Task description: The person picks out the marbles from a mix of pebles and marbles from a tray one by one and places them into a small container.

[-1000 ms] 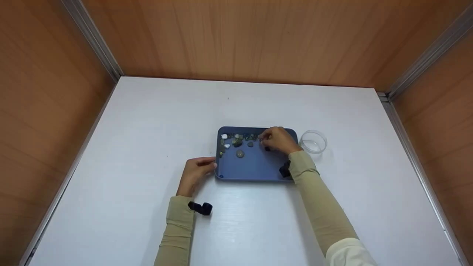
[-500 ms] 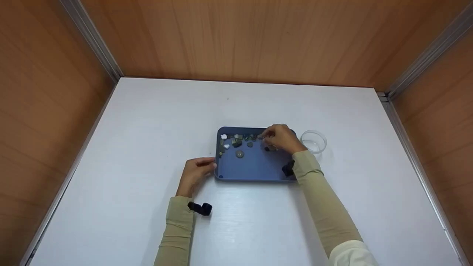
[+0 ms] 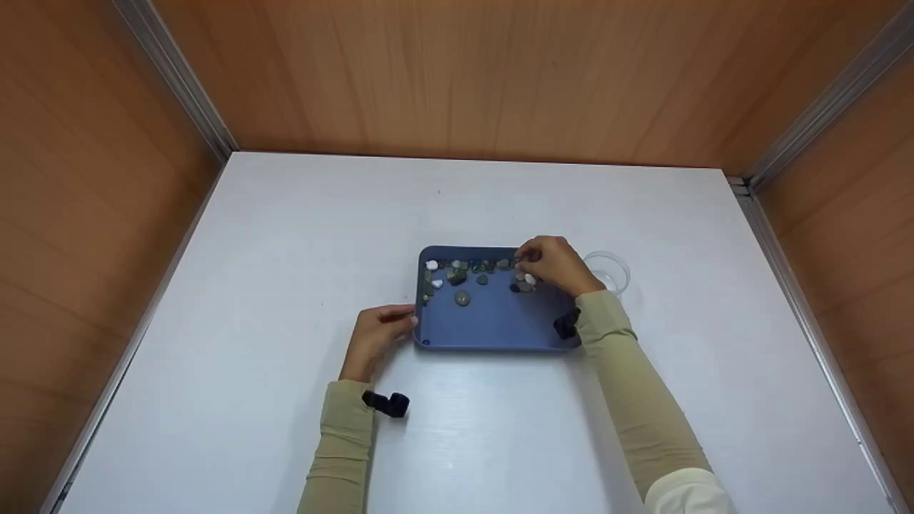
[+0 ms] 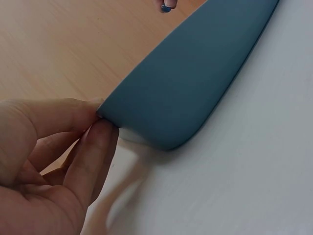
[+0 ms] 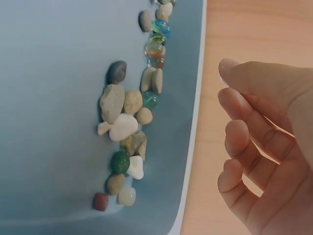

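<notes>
Pinching a blue, round-cornered plastic tray [image 3: 493, 330] with left hand [image 3: 373, 339]; pinching a tiny, round blue bead [image 4: 166, 9] with right hand [image 3: 558, 264], near smooth, many-coloured stones [image 5: 123, 127].

you had a clear round container [image 3: 613, 267] on the white table [image 3: 235, 314], nearer its right edge than its left; wood-grain panels [image 3: 457, 78] lined the table's far and side edges, metal strips [image 3: 171, 68] at both far corners.
</notes>
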{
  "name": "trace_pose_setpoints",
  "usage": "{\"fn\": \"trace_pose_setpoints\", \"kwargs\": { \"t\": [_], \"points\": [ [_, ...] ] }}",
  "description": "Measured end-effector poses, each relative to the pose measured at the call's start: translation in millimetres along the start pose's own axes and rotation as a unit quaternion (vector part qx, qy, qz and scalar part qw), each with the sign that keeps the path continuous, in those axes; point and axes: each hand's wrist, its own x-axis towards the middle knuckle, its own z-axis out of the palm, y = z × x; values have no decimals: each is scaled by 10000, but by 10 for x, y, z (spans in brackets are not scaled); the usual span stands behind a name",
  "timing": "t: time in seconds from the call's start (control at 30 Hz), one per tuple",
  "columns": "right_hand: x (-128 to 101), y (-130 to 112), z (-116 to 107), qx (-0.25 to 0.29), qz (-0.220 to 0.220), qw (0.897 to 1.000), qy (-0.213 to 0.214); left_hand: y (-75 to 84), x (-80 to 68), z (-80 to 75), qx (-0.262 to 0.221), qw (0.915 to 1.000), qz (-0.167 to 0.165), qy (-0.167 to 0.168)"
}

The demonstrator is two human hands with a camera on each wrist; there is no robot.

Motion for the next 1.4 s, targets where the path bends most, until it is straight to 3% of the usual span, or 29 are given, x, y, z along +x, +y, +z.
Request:
{"fn": "trace_pose_setpoints", "kwargs": {
  "t": [0.4,1.4],
  "points": [
    [-71,61,-129,317,217,9992,85,-9,6,-42,126,9999,25,-3],
    [-377,323,-480,-97,248,9984,506,-3,18,-40,219,9997,-98,4]
  ]
}}
